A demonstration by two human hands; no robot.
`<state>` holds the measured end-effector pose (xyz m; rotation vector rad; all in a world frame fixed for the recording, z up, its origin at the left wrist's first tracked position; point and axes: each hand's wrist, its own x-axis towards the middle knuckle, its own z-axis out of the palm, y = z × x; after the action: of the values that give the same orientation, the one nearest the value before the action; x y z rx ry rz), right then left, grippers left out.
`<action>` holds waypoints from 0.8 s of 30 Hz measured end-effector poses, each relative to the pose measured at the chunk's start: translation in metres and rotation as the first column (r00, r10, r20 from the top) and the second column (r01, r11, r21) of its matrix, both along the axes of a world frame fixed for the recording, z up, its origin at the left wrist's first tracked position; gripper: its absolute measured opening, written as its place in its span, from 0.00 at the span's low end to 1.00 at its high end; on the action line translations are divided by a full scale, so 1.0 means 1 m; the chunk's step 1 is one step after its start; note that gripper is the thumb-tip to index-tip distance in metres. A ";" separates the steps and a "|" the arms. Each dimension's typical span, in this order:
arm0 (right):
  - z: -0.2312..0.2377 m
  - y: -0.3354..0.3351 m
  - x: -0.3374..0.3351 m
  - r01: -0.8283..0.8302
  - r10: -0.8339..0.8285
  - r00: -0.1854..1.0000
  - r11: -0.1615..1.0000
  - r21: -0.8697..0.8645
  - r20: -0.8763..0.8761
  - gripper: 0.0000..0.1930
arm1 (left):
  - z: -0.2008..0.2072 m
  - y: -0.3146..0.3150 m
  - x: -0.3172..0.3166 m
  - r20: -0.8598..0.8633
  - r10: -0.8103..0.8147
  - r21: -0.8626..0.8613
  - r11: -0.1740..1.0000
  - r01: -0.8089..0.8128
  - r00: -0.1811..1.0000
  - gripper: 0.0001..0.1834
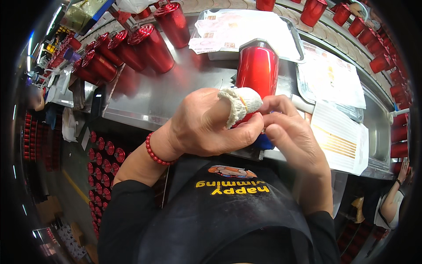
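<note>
A glossy red canister (258, 68) with a silver-rimmed far end is in front of me, its near end between my hands. My left hand (200, 125) is closed round that near end, thumb and index finger on either side. A white knitted finger cover (241, 103) sits on its index finger, and red beads circle the wrist. My right hand (296, 136) is at the canister's near right side, fingertips curled together close to my left thumb. Whatever they pinch is hidden. Part of a blue thing (263, 141) shows beneath the hands; its kind is unclear.
Several lidded red canisters (151, 48) stand at the left of the metal bench (136, 103). Beyond my hands lies a tray (301, 50) with printed sheets. To the right are a sheet with gold strips (338, 143) and a slatted conveyor (347, 48) carrying canisters.
</note>
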<state>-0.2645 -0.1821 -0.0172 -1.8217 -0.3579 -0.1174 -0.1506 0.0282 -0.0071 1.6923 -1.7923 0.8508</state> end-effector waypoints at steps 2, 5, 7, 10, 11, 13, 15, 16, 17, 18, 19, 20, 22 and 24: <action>-0.002 -0.001 -0.004 0.016 -0.013 0.998 0.998 0.054 -0.056 0.08 | 0.000 0.000 -0.001 -0.017 -0.010 -0.002 1.000 0.010 1.000 0.16; -0.002 -0.001 -0.012 0.137 -0.138 0.984 0.990 -0.017 -0.116 0.05 | -0.019 0.003 -0.001 -0.061 0.018 -0.033 0.999 -0.020 0.998 0.16; -0.011 0.002 -0.014 0.238 -0.248 0.968 0.959 -0.156 -0.046 0.04 | -0.028 0.009 -0.010 -0.276 0.091 0.035 0.996 -0.084 0.957 0.14; -0.018 0.005 -0.013 0.289 -0.238 0.956 0.858 -0.424 0.170 0.04 | -0.052 0.016 -0.017 -0.687 0.138 0.027 0.986 -0.165 0.714 0.07; -0.018 0.007 -0.013 0.300 -0.215 0.951 0.820 -0.489 0.222 0.05 | -0.054 0.020 -0.025 -0.818 0.181 0.080 0.976 -0.205 0.546 0.06; -0.015 0.014 -0.013 0.281 -0.221 0.958 0.851 -0.443 0.182 0.07 | -0.057 0.015 -0.031 -0.910 0.103 0.034 0.984 -0.175 0.401 0.08; -0.009 0.019 -0.011 0.255 -0.180 0.961 0.869 -0.424 0.208 0.07 | -0.055 0.006 -0.034 -0.889 0.021 -0.051 0.988 -0.145 0.457 0.07; -0.010 0.021 -0.009 0.259 -0.182 0.961 0.862 -0.436 0.210 0.07 | -0.059 0.006 -0.030 -0.869 -0.030 -0.071 0.995 -0.064 0.494 0.08; -0.011 0.022 -0.008 0.269 -0.190 0.958 0.852 -0.449 0.213 0.08 | -0.059 0.007 -0.030 -0.856 -0.006 -0.037 0.998 -0.050 0.516 0.07; -0.012 0.022 -0.007 0.279 -0.199 0.956 0.843 -0.461 0.215 0.08 | -0.060 0.008 -0.029 -0.842 0.017 -0.003 0.999 -0.037 0.539 0.07; -0.012 0.024 -0.007 0.290 -0.217 0.954 0.840 -0.458 0.205 0.08 | -0.060 0.009 -0.029 -0.827 0.040 0.031 0.999 -0.025 0.561 0.07; -0.013 0.025 -0.008 0.301 -0.235 0.952 0.838 -0.455 0.195 0.08 | -0.063 0.010 -0.027 -0.800 0.074 0.058 0.997 -0.046 0.595 0.06; -0.014 0.026 -0.008 0.324 -0.258 0.945 0.823 -0.466 0.201 0.07 | -0.064 0.010 -0.029 -0.801 0.109 0.071 0.994 -0.087 0.589 0.06; -0.017 0.024 -0.009 0.350 -0.266 0.935 0.797 -0.492 0.234 0.07 | -0.066 0.010 -0.032 -0.804 0.144 0.083 0.988 -0.130 0.577 0.06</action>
<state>-0.2733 -0.1586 -0.0342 -2.4235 -0.2031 -0.4268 -0.1827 0.0387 -0.0726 1.8129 -1.0204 0.0260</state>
